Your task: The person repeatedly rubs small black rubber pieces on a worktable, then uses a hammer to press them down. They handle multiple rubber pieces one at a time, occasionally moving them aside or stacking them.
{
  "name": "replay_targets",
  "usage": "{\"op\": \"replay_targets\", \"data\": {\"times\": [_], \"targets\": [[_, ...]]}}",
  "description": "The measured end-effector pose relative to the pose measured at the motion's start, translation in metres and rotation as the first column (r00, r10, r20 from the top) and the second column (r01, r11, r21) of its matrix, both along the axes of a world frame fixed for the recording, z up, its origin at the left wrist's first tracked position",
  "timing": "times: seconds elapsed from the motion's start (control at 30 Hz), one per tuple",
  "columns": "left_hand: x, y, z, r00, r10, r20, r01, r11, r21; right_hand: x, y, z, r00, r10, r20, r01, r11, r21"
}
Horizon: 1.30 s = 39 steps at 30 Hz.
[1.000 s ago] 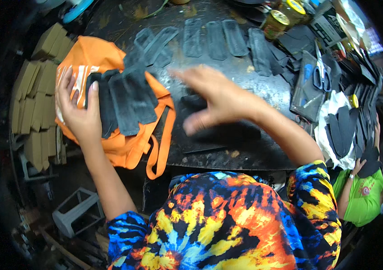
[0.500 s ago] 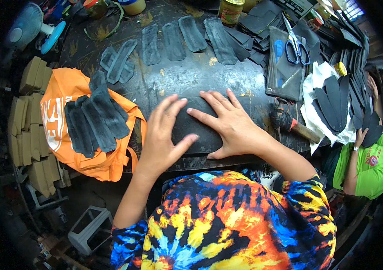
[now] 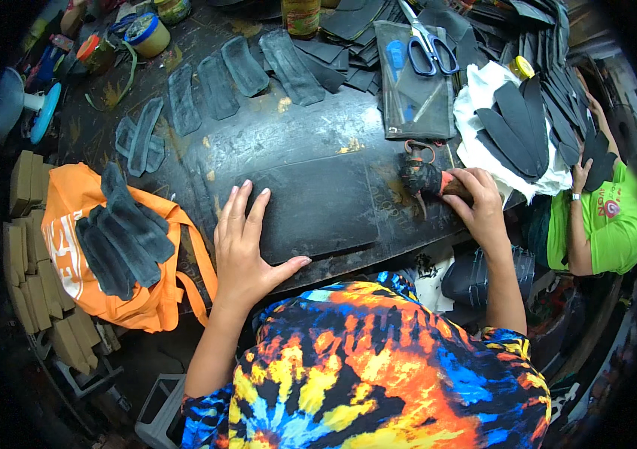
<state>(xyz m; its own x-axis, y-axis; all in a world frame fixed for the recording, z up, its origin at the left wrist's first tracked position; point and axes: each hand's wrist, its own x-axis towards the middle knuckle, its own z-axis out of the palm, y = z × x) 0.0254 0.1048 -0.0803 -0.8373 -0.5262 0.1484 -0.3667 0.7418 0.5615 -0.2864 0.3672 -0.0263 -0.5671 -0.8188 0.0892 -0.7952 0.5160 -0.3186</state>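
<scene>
My left hand [image 3: 245, 251] rests with fingers spread on the left edge of a flat black rectangular sheet [image 3: 322, 206] at the table's near side. To the right, my right hand [image 3: 479, 206] is closed around the wooden handle of a hammer [image 3: 422, 178] lying on the table. Its head looks dark and wrapped, with a red band where the handle begins; part of the handle is hidden by my fingers. Small rusty scissors [image 3: 421, 150] lie against the hammer head.
Dark strips [image 3: 245, 67] line the far side. More strips [image 3: 127, 243] lie on an orange bag [image 3: 64, 217] at left. Blue-handled scissors [image 3: 431, 52] rest on a mesh pouch [image 3: 438, 120]. Black insole-shaped pieces [image 3: 517, 123] lie on white cloth [image 3: 476, 90], near a person in green [image 3: 610, 217].
My right hand has left the black sheet and moved right onto the hammer handle. My left hand stays at the sheet's left side. The whole view has swung to the right.
</scene>
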Motion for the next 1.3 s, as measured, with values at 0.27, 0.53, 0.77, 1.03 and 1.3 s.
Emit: {"op": "replay_targets", "data": {"times": [0.27, 0.53, 0.77, 1.03, 1.3], "targets": [[-0.005, 0.014, -0.005, 0.995, 0.092, -0.037, -0.093, 0.995, -0.027, 0.002, -0.010, 0.013, 0.962, 0.226, 0.153, -0.212, 0.972, -0.103], [-0.002, 0.004, -0.003, 0.992, 0.109, -0.057, -0.110, 0.994, -0.003, 0.008, -0.016, -0.009, 0.968, 0.195, 0.160, -0.187, 0.981, -0.059], [0.006, -0.018, -0.002, 0.996, 0.065, -0.052, -0.065, 0.998, 0.017, 0.001, -0.031, 0.004, 0.959, 0.216, 0.184, -0.178, 0.963, -0.202], [0.046, 0.004, 0.018, 0.919, 0.247, -0.308, -0.220, 0.968, 0.119, 0.043, -0.106, 0.008, 0.904, 0.336, 0.264, -0.218, 0.894, -0.391], [0.064, 0.002, 0.035, 0.884, 0.344, -0.316, -0.232, 0.911, 0.341, 0.072, -0.158, 0.018, 0.786, 0.532, 0.315, -0.421, 0.834, -0.358]]}}
